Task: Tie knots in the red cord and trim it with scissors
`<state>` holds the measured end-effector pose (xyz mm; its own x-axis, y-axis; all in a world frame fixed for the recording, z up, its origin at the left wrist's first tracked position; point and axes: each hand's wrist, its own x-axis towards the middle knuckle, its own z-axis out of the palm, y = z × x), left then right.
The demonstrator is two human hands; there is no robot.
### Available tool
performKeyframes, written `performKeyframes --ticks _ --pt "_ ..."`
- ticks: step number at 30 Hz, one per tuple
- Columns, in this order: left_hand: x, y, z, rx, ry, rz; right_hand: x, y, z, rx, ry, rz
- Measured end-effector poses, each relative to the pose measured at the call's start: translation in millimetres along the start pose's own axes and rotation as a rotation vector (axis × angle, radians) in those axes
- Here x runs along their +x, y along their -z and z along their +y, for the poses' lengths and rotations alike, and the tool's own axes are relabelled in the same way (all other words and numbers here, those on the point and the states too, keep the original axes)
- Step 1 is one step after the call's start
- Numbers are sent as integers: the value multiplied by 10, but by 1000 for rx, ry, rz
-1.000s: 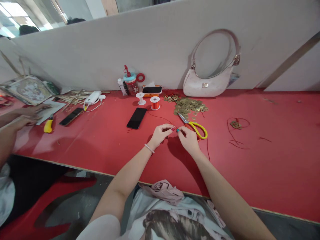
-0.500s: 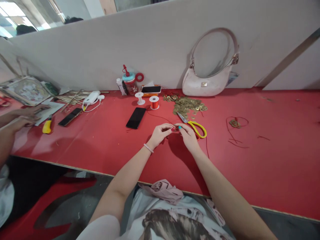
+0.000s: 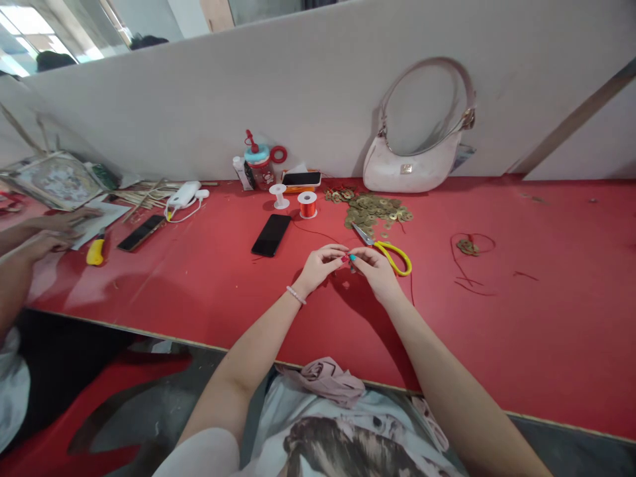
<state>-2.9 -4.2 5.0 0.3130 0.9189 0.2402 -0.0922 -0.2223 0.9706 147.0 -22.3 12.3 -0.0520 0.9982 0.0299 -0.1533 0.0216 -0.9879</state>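
Note:
My left hand point(image 3: 319, 266) and my right hand point(image 3: 376, 270) meet fingertip to fingertip over the red table point(image 3: 209, 278), both pinched on a thin red thread that runs back to the orange-red spool point(image 3: 308, 204). What else sits between the fingertips is too small to make out. Yellow-handled scissors point(image 3: 385, 248) lie just beyond my right hand. Behind them is a pile of brass coins point(image 3: 373, 210).
A black phone point(image 3: 271, 234) lies left of my hands, beside a white spool point(image 3: 279, 195). A white handbag point(image 3: 416, 164) leans on the partition. A coin with red thread point(image 3: 468, 247) lies to the right. Another person's hands point(image 3: 47, 232) work at the far left near a yellow knife point(image 3: 95, 252).
My hands have stayed together at the same spot, fingers shifting slightly on the thread. Nothing else moved.

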Motion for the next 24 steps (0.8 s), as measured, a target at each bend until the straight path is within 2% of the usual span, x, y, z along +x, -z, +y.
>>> performKeyframes --ticks 8,18,24 --pt "3 -2 4 29 11 -7 2 -18 -14 44 -30 -34" --pt "12 7 -18 60 -4 9 -1 0 -7 -17 -8 -5" --pt "12 4 -17 63 9 6 9 3 -12 -97 34 81"
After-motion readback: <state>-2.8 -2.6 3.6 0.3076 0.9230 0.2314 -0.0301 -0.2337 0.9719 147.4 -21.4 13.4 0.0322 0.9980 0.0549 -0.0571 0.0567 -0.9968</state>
